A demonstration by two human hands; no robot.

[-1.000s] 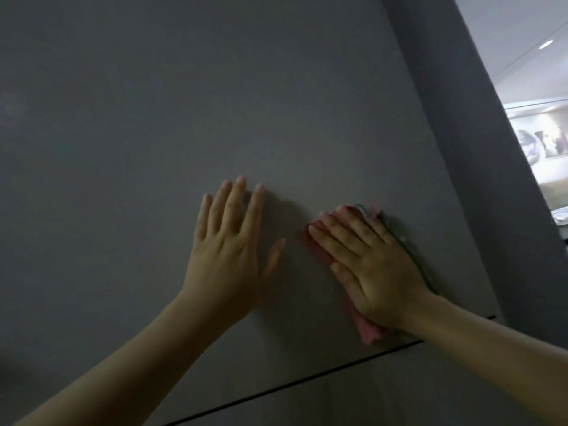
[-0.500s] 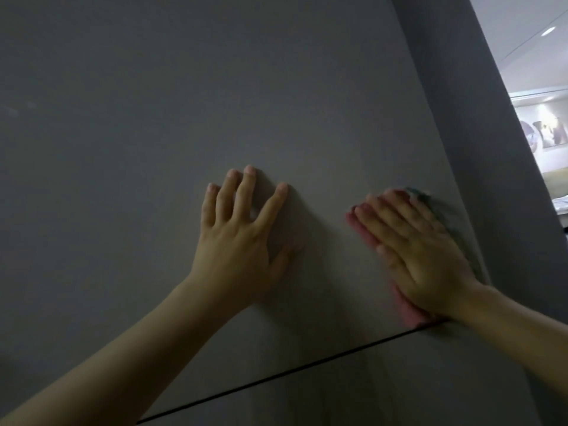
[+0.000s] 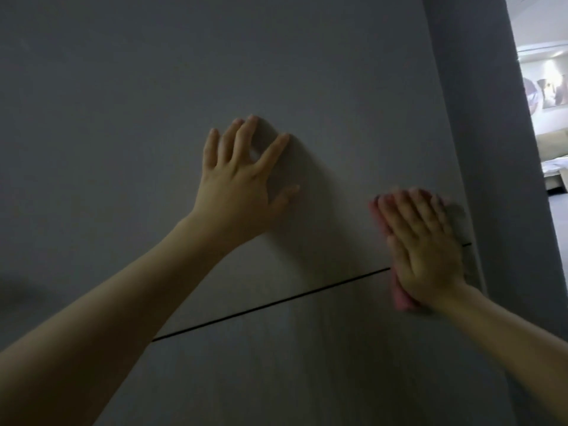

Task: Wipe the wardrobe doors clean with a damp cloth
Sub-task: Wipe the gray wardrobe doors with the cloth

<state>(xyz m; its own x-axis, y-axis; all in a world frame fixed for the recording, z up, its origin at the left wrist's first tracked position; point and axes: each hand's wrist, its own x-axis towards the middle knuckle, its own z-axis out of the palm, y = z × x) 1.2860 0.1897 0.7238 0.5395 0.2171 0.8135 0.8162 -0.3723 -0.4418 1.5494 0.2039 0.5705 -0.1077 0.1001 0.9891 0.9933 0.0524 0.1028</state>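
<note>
**Two hands flat on the door, one cloth under the right**

Your right hand (image 3: 425, 244) lies flat with its fingers straight and close together, pressing the one cloth (image 3: 399, 295) against the grey wardrobe door (image 3: 153, 118). The cloth shows pink along the hand's left side and below the wrist, with a paler greyish part peeking out past the fingers on the right. It sits right over the thin dark gap (image 3: 276, 302) that runs slantwise across the wardrobe front, close to the door's right edge.

Your left hand (image 3: 242, 186) is spread wide, all five digits fanned out, fingertips on the same door above that gap, holding nothing. It is well apart from your right hand, higher and to the left. Both forearms are bare.

Count two panels: the one above the gap and one below (image 3: 276, 379). Just right of the cloth stands a darker grey upright side panel (image 3: 479, 118). Beyond it, a bright room (image 3: 550, 118) shows, with one blurred picture on its wall.
</note>
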